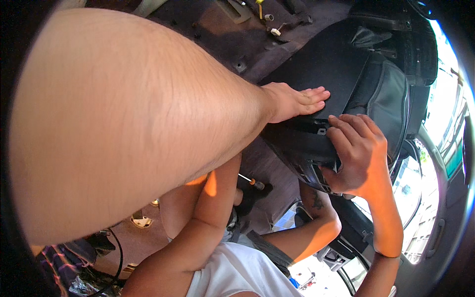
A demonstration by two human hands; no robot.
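Observation:
A large black upholstered car part that looks like a seat (316,69) fills the middle right, tilted, with a padded edge and hard plastic trim. My right hand (358,151) reaches up from the lower right. Its bent fingers hook over the part's near edge, the thumb below them. My left arm (200,220) rises from the lower left, and its hand is hidden behind another person's forearm (148,114). This forearm crosses close in front from the left. That person's hand (297,101) lies flat on the black surface, fingers stretched out.
On the dark carpet (250,153) lies a screwdriver (256,183) with an orange and black handle. A white connector (275,32) and loose fittings lie at the far side. A black cable (121,255) curves at the lower left. Car windows (423,198) bound the right.

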